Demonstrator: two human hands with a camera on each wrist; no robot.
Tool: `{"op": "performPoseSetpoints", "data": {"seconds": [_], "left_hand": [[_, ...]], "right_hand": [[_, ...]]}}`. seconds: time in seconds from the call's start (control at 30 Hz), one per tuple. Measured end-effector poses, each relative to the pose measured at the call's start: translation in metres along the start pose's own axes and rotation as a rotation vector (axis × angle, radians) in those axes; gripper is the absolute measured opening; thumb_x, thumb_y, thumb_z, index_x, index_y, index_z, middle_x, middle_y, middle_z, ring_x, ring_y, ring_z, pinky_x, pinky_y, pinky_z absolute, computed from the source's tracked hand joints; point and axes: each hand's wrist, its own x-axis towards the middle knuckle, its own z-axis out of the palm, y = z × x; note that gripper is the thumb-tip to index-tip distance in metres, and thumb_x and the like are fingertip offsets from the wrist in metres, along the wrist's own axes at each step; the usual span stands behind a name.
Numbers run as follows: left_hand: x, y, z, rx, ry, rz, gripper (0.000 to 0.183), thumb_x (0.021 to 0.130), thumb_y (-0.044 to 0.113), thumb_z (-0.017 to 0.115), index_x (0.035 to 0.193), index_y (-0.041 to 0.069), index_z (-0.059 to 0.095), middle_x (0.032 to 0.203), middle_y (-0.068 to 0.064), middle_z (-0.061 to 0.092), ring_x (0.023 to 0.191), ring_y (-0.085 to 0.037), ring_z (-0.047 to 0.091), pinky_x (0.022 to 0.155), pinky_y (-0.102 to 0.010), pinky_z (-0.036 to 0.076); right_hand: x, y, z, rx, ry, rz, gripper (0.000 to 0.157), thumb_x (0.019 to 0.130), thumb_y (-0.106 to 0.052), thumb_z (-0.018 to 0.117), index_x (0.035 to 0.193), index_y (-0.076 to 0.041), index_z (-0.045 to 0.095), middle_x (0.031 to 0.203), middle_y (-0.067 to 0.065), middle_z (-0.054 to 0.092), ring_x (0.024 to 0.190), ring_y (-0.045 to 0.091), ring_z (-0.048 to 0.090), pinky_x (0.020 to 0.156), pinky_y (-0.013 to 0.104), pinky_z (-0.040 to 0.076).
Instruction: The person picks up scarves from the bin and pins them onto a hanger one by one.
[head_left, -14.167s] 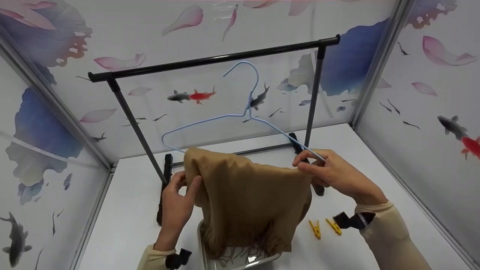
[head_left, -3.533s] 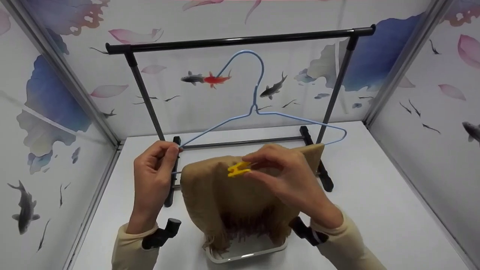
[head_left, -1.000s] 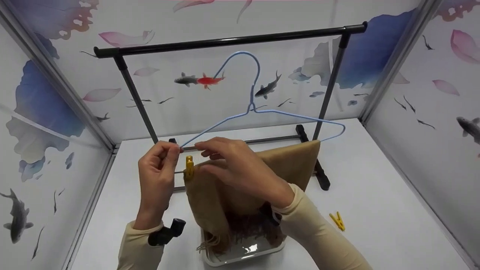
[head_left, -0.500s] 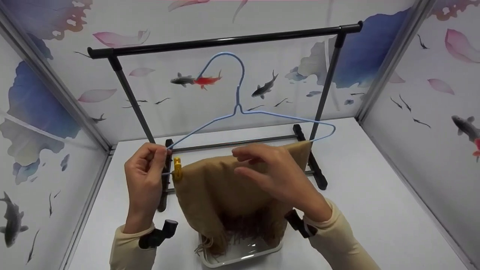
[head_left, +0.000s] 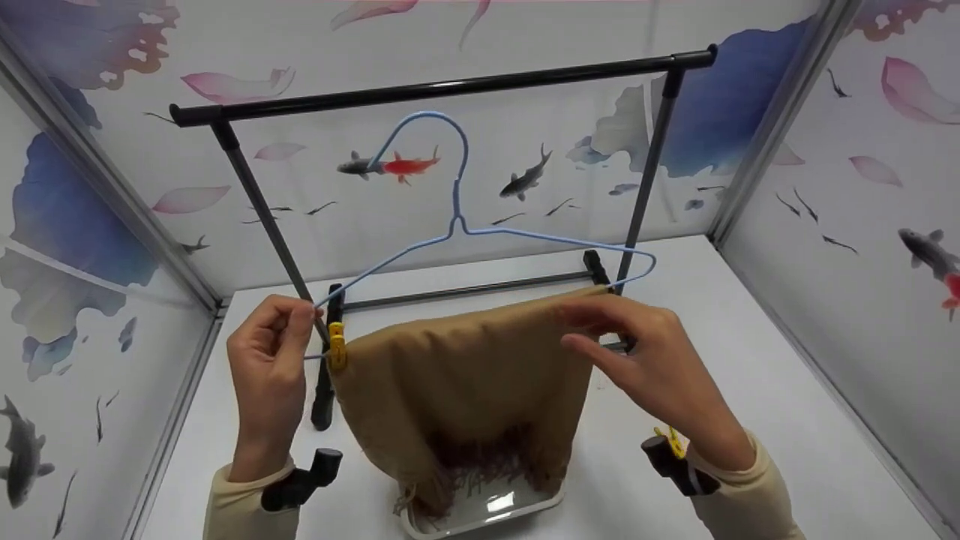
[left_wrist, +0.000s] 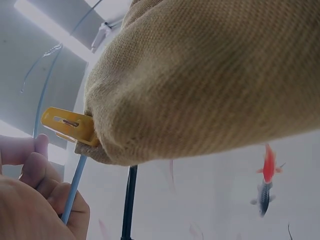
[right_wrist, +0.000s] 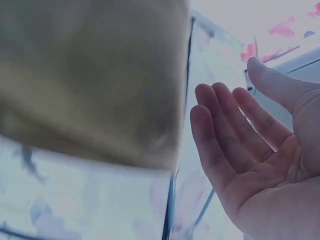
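A light-blue wire hanger stands upright in front of the rack, its hook free of the bar. My left hand pinches the hanger's left corner between thumb and fingers. A tan fringed scarf drapes over the hanger's bottom wire. One yellow clothespin clips the scarf's left edge to that wire, also seen as the clothespin in the left wrist view. My right hand is by the scarf's right edge, fingers relaxed and holding nothing; the right wrist view shows the palm apart from the cloth.
A black garment rack stands behind the hanger. Below the scarf's fringe sits a shallow pale tray on the white table. Another yellow clothespin lies at the right, partly hidden by my right wrist camera.
Earlier, my right hand picked up a yellow clothespin; it is now clipped at the scarf's left edge. Since then that hand has moved right along the scarf, and the hanger has shifted left.
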Motion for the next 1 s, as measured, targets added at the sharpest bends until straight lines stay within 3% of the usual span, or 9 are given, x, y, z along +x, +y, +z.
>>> {"op": "performPoseSetpoints", "data": {"seconds": [0.23,0.47,0.77,1.0], "left_hand": [[-0.004,-0.002,-0.009,0.014,0.021,0.007,0.015,0.1,-0.004,0.058,0.095,-0.016,0.063,0.078,-0.001,0.06,0.066,-0.015,0.036,0.063,-0.025,0.029],[-0.005,-0.004,-0.011,-0.017,0.011,0.034,0.014,0.1,-0.005,0.057,0.094,-0.016,0.063,0.082,-0.001,0.064,0.069,-0.015,0.04,0.065,-0.022,0.033],[-0.006,-0.001,-0.012,0.021,0.017,0.039,0.016,0.101,-0.005,0.056,0.092,-0.017,0.062,0.072,0.001,0.053,0.065,-0.015,0.037,0.062,-0.025,0.029],[-0.007,-0.003,-0.012,0.017,0.009,0.04,0.014,0.1,-0.006,0.056,0.093,-0.016,0.062,0.074,0.001,0.055,0.065,-0.015,0.038,0.062,-0.023,0.031]], "right_hand": [[-0.026,0.035,-0.015,-0.086,0.082,0.128,0.032,0.087,-0.007,0.082,0.117,-0.013,0.073,0.104,-0.007,0.075,0.092,0.006,0.07,0.083,0.014,0.054],[-0.061,0.081,-0.013,-0.154,0.098,0.276,0.022,0.09,-0.014,0.08,0.112,-0.014,0.076,0.105,-0.003,0.076,0.095,0.003,0.07,0.082,0.017,0.055],[-0.102,0.162,0.006,-0.24,-0.017,0.478,0.027,0.093,-0.014,0.076,0.117,-0.003,0.073,0.112,0.014,0.074,0.103,0.03,0.07,0.086,0.045,0.058],[-0.128,0.207,0.02,-0.317,-0.193,0.62,0.029,0.092,-0.016,0.076,0.116,0.0,0.072,0.116,0.022,0.069,0.106,0.041,0.065,0.084,0.055,0.053]]}}
